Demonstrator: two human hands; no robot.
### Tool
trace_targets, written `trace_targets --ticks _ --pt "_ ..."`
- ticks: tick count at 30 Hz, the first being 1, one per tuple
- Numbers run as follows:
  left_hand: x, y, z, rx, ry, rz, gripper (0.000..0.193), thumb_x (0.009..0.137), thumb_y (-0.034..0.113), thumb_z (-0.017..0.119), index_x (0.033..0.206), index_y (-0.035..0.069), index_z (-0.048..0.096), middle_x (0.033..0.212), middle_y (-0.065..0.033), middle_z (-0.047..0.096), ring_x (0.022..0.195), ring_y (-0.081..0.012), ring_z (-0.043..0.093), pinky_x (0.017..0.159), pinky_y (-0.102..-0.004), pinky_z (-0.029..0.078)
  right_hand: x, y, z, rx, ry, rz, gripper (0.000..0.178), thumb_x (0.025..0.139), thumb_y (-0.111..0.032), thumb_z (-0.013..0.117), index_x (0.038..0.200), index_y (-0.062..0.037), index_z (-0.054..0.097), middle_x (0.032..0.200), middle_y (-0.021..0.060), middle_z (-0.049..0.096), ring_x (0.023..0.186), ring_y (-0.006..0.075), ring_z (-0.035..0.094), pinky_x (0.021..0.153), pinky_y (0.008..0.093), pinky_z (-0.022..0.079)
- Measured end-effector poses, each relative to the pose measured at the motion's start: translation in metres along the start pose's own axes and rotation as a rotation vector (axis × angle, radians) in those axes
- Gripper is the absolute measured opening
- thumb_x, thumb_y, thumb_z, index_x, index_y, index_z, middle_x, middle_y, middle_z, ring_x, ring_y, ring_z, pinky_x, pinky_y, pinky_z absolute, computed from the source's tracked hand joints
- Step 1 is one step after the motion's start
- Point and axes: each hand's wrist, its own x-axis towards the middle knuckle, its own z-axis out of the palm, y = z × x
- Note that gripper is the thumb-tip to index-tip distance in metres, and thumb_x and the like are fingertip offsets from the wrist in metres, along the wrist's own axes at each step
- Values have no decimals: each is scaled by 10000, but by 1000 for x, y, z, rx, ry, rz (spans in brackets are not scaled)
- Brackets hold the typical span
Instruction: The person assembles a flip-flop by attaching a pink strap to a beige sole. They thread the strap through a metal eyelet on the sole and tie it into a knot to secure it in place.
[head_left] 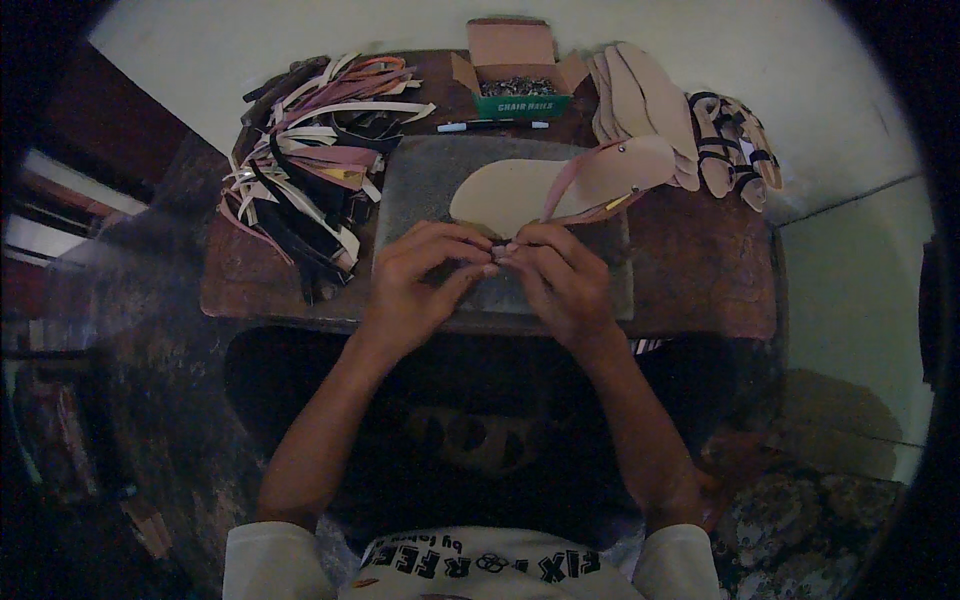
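Left hand [425, 275] and right hand [560, 278]: fingers pinched together on a small piece too tiny to identify, at the near edge of the grey work pad [420, 175]. Tan sandal sole [500, 190]: at 12 o'clock, on pad. Leather strap pile [305, 165]: 10 o'clock. Nail box [515, 80]: far worktop [700, 260] edge.

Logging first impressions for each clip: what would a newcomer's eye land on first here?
Both hands, left hand and right hand, meet at the centre, pinching something small between the fingertips over a grey work slab. Just beyond them lies a tan sandal sole with straps, and to the left a big heap of leather strips. An open box of nails stands at the far edge.
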Motion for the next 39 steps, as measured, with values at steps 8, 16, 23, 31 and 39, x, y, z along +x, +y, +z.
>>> trace_targets --ticks 8,16,23,31,39 --pt "0 -2 -1 -7 -7 -28 160 769 27 817 913 37 749 973 -102 754 937 -235 700 834 -349 541 3 -2 -4 -58 27 -84 232 756 25 762 943 -36 640 1019 119 662 878 281 690 742 361 589" --pt "0 1 -1 4 5 -15 165 776 31 816 924 34 743 967 -99 754 916 -229 704 820 -352 547 3 -1 -3 -69 55 -123 219 765 13 769 936 -41 643 1016 121 664 877 286 695 740 362 593" --pt "1 2 -2 4 10 -46 143 803 24 797 933 33 739 942 -96 751 890 -225 707 795 -333 555 6 -3 -4 -36 15 -86 273 769 5 780 1005 -38 649 1054 121 662 925 297 697 774 378 594" --pt "0 9 -1 -107 17 -235 151 860 52 767 1006 19 746 944 -83 746 876 -168 687 784 -303 539 7 -6 -3 -35 37 -48 372 777 -24 806 1104 -56 632 1101 130 669 967 310 692 827 402 583" --pt "6 12 -4 -228 -38 -286 141 939 105 699 1029 1 727 976 -82 726 945 -147 657 880 -301 497 12 -9 -3 -3 44 -77 380 777 -9 806 1108 -62 626 1090 128 672 964 311 697 819 398 584"
